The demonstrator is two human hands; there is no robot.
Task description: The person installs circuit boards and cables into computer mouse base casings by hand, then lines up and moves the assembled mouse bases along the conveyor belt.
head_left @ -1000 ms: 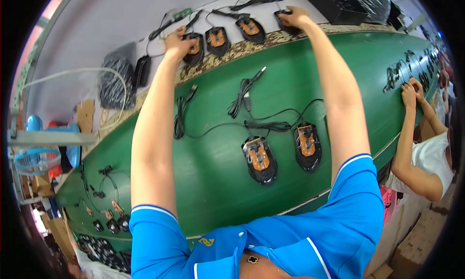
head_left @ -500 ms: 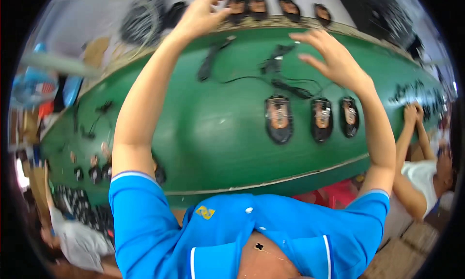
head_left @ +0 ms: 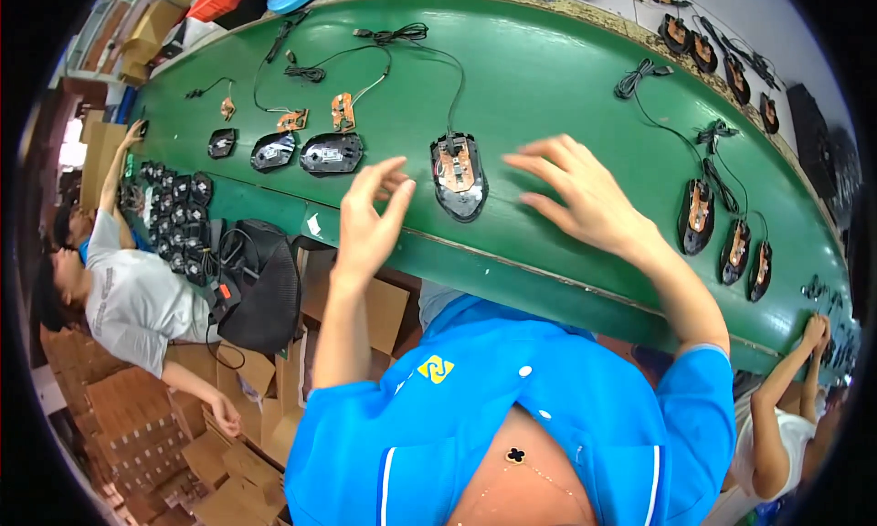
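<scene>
An opened computer mouse (head_left: pixel 461 201) lies on the green work surface (head_left: pixel 548 78) before me, its black shell bare on top and an orange circuit board showing. Its cable runs up to a bundled coil (head_left: pixel 399 34). Left of the mouse is my left hand (head_left: pixel 370 215), fingers curved and apart, holding nothing. On the other side my right hand (head_left: pixel 589 201) hovers with fingers spread, also holding nothing. Neither hand touches the mouse. Further left lie black mouse shells (head_left: pixel 331 154) with separate circuit boards (head_left: pixel 343 112) on cables.
Several opened mice (head_left: pixel 696 217) with cables lie on the right. More mice rest on the pale ledge (head_left: pixel 676 34) beyond the far edge. A person (head_left: pixel 151 288) works at the left, beside a crate of black parts (head_left: pixel 169 215); another person's hands (head_left: pixel 816 332) are at the far right.
My view has swung left. Both hands have come back from the far side, the left from near the ledge mice, to either side of a single opened mouse.
</scene>
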